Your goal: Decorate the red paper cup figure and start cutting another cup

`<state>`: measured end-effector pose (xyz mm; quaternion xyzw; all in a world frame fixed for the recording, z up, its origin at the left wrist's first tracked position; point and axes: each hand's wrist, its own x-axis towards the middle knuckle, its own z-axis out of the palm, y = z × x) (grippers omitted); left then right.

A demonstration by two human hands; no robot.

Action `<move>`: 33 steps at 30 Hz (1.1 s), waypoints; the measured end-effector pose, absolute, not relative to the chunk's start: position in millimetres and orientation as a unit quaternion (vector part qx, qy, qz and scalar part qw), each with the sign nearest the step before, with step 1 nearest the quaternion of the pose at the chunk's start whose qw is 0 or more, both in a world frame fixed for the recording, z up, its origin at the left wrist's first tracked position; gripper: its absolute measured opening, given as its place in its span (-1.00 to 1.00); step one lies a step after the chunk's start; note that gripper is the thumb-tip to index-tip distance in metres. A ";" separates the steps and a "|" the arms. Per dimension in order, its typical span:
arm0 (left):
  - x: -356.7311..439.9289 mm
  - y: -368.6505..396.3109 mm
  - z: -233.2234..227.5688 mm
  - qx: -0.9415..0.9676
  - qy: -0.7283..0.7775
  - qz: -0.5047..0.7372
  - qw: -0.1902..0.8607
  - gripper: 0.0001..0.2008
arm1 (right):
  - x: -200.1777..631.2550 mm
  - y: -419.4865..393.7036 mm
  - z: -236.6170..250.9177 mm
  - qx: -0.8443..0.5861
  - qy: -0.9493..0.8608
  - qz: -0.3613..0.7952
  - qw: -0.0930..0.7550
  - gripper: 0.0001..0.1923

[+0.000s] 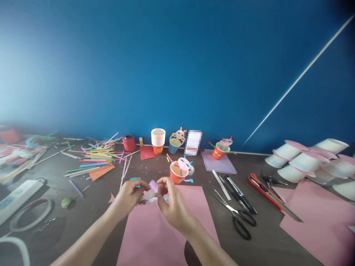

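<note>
Above the far edge of a pink paper sheet (166,229), both hands are drawn close together. My left hand (132,192) pinches the left end of a narrow whitish strip (149,197). At the strip's other end, the fingers of my right hand (173,203) are closed on it. A purple curled piece (153,184) shows between the hands, and other small pieces behind them are partly hidden. Just beyond my right hand stands an orange paper cup (176,175) with a pink face and pipe-cleaner arms.
Scissors (235,212), a pen (241,194) and a red utility knife (266,192) lie to the right. Pink-rimmed white cups (296,162) lie stacked farther right. Colored sticks (97,157) and a power strip (19,197) are left. A cup stack (158,142) stands near the wall.
</note>
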<state>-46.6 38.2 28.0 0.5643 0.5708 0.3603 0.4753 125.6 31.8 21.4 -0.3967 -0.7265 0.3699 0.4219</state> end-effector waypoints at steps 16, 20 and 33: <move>-37.2 38.8 38.8 0.678 0.551 0.226 0.431 -0.78 | 131.8 23.1 31.1 -0.366 -0.826 0.185 0.388 -0.78; -35.9 37.2 36.3 0.657 0.537 0.261 0.460 -0.69 | 129.4 22.2 31.1 -0.408 -0.782 0.240 0.405 -0.79; -26.0 18.1 31.7 0.778 0.515 0.327 0.153 -0.87 | 128.1 27.0 36.4 -0.488 -0.744 0.271 0.367 -0.92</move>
